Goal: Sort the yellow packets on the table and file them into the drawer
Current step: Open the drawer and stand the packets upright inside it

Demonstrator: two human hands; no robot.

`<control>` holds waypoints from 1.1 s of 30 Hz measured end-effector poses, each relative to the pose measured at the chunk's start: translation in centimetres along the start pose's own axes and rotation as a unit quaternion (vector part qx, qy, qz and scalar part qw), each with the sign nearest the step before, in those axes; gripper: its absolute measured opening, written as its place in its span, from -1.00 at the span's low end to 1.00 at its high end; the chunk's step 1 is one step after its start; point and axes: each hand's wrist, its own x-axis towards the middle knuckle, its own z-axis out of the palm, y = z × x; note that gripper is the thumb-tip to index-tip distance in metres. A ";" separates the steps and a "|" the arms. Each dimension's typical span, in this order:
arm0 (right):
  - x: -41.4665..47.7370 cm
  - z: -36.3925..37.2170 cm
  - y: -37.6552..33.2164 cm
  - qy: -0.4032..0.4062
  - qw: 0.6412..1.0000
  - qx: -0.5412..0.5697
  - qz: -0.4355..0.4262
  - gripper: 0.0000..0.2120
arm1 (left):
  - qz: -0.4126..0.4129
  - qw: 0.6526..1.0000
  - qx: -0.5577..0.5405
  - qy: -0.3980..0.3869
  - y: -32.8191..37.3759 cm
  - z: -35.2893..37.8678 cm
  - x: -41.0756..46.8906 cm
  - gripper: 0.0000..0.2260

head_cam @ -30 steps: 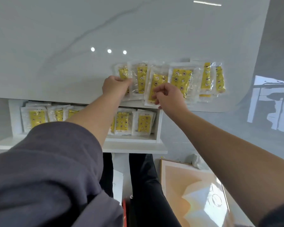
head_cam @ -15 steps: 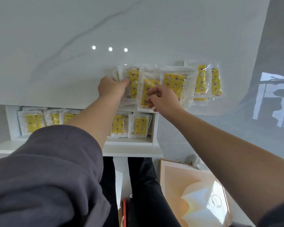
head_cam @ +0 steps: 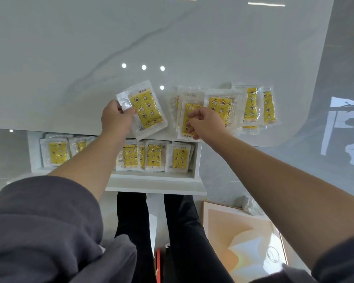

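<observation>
My left hand (head_cam: pixel 116 117) pinches the corner of one yellow packet (head_cam: pixel 146 109), tilted and apart from the rest, near the front edge of the white marble table (head_cam: pixel 70 58). My right hand (head_cam: pixel 205 121) rests with curled fingers on the front packet (head_cam: pixel 187 119) of an overlapping row of several yellow packets (head_cam: pixel 251 107) on the table. Below the table edge, the open white drawer (head_cam: pixel 151 177) holds several yellow packets (head_cam: pixel 153 156) standing in a row; my left forearm hides part of them.
A framed picture (head_cam: pixel 243 242) lies on the floor at the lower right, with a small plastic bag (head_cam: pixel 250 205) beside it. My black-trousered legs (head_cam: pixel 184 231) stand under the drawer. The table's rounded corner lies at the right.
My left hand has pulled one packet out of the row and moved it left. The right hand stays on the front packet of the remaining row.
</observation>
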 end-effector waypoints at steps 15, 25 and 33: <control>-0.8 1.8 -0.9 -0.074 0.993 0.091 0.014 -0.58 | -0.025 0.978 -0.079 -0.190 0.1 0.9 -2.8 -0.77; -0.7 -8.3 3.5 0.081 0.980 0.175 0.057 -0.83 | 0.040 0.972 0.027 -0.229 4.5 8.9 -5.3 -0.95; 0.7 -10.2 4.9 0.186 0.981 0.033 0.041 -0.82 | 0.098 0.957 0.113 -0.248 6.3 13.1 -6.3 -0.78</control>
